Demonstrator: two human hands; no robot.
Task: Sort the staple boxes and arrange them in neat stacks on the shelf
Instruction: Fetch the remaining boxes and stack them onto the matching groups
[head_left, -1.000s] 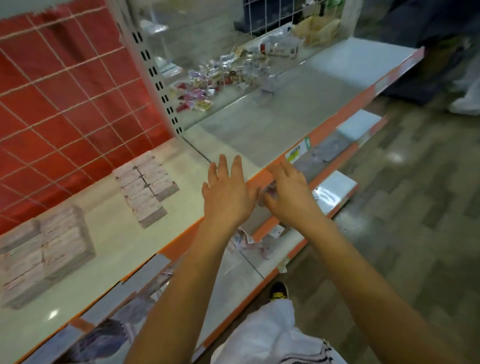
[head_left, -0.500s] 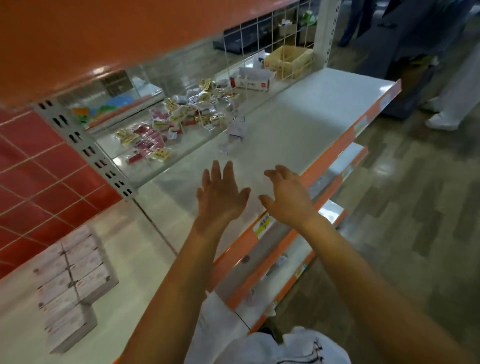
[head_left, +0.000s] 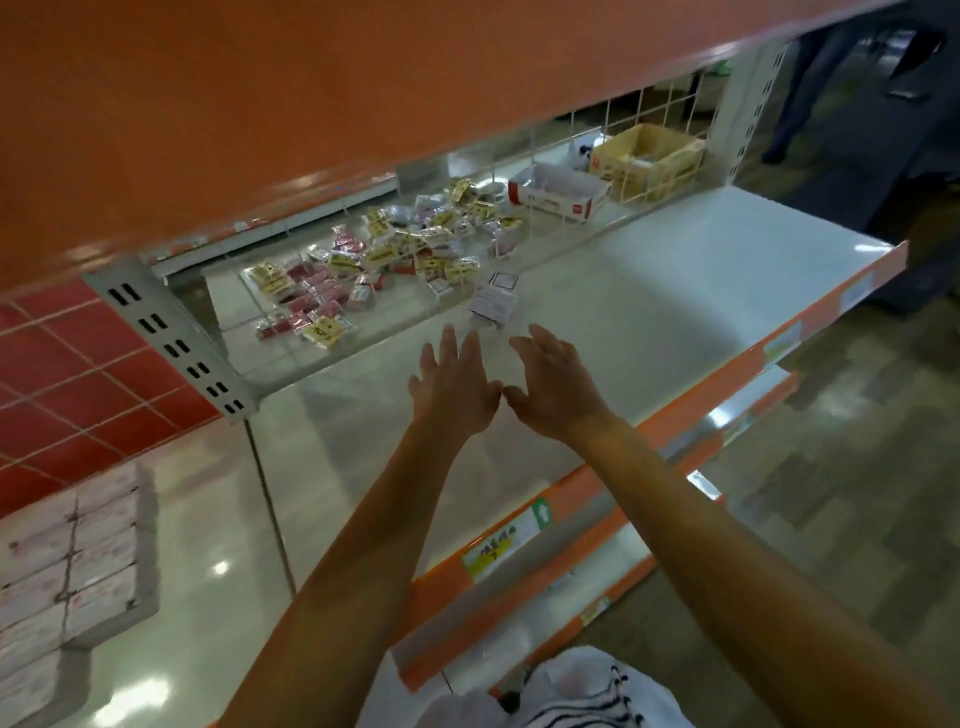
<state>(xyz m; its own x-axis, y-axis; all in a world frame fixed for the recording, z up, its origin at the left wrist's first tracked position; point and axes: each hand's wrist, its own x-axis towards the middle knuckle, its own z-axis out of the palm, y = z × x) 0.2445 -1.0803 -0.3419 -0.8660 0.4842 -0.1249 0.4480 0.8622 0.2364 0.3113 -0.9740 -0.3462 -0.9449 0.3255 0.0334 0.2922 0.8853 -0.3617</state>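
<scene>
Both my hands reach forward over the pale shelf (head_left: 649, 322), side by side and empty. My left hand (head_left: 454, 387) has straight spread fingers; my right hand (head_left: 553, 384) is relaxed with fingers slightly bent. Just beyond the fingertips lie two small white staple boxes (head_left: 493, 301), one tilted against the wire grid. Neat rows of white staple boxes (head_left: 72, 566) lie stacked on the shelf at the far left, by the red tiled wall.
Behind the wire grid (head_left: 613, 156) lies a heap of small wrapped packets (head_left: 395, 260), a red-and-white open carton (head_left: 558, 192) and a yellow cardboard box (head_left: 649, 158). An orange upper shelf (head_left: 363, 104) overhangs. Orange-edged lower shelves (head_left: 571, 571) jut out below.
My view has swung right and up from the stacked boxes. Both hands have moved forward over the shelf toward the two loose boxes, still empty.
</scene>
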